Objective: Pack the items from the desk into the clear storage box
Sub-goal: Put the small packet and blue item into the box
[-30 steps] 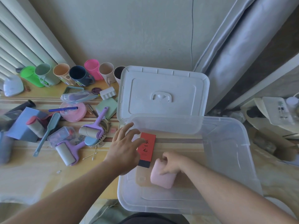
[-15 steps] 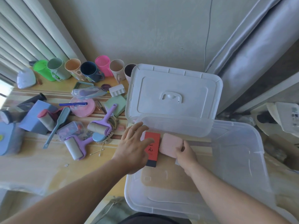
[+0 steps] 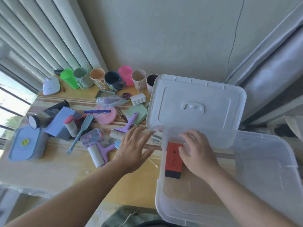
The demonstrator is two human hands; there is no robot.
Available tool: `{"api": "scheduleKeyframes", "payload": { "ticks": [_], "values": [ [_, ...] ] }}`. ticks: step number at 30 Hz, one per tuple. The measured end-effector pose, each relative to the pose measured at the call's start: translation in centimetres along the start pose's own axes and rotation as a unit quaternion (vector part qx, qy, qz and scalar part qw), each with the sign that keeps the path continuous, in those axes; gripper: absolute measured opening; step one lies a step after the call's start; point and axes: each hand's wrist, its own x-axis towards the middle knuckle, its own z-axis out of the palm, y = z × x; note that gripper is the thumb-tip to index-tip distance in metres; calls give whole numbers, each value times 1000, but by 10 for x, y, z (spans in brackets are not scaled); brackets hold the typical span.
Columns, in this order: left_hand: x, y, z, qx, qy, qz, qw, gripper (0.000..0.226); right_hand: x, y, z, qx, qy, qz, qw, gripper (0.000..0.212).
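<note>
The clear storage box (image 3: 278,163) stands at the desk's right end, with its white lid (image 3: 196,104) propped behind its far wall. A red and black packet (image 3: 173,161) lies flat on the box floor near the left wall. My right hand (image 3: 198,154) is inside the box just right of the packet, fingers laid toward the far left corner; the pink item is hidden beneath it. My left hand (image 3: 136,148) hovers with spread fingers over the desk, just outside the box's left wall, holding nothing. Purple lint rollers (image 3: 98,153) lie beside it.
Several cups (image 3: 113,79) line the wall at the back. A pink round case (image 3: 105,114), green notebook (image 3: 137,113), grey-blue brush (image 3: 80,133), blue block (image 3: 62,122) and blue lidded container (image 3: 26,143) crowd the desk's left half. A curtain (image 3: 270,71) hangs on the right.
My left hand let go of the red packet and moved left out of the box. My right hand slid over the pink item, next to the packet. The camera turned left.
</note>
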Motion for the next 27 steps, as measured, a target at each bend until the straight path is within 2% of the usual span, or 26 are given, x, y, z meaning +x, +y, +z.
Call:
{"api": "scheduleKeyframes", "payload": {
  "ticks": [3,5,8,11,13,15,19,22,27],
  "values": [
    [-12,-56,0,27,-14,-51,998,54,18,-63,13,21,51,-87,995,32],
    [-22,-95,0,38,-45,-98,993,63,32,-103,33,34,42,-123,991,32],
    [-40,-157,-7,38,-72,-167,983,73,51,-144,79,13,-40,-121,992,33],
    [-56,-216,-16,64,-76,-204,974,80,68,-161,130,-61,-187,-68,978,44],
    [-60,-248,-19,103,-104,-185,972,93,75,-165,159,-122,-271,-34,954,53],
    [-59,-271,-18,142,-140,-136,971,102,79,-167,180,-155,-309,8,938,62],
    [-44,-290,-2,172,-143,-43,974,103,78,-163,204,-218,-294,56,929,78],
    [-31,-293,9,185,-140,-12,973,97,78,-156,211,-263,-291,76,917,89],
    [-20,-293,9,212,-172,7,962,99,94,-163,221,-312,-285,24,906,99]
  ]
}}
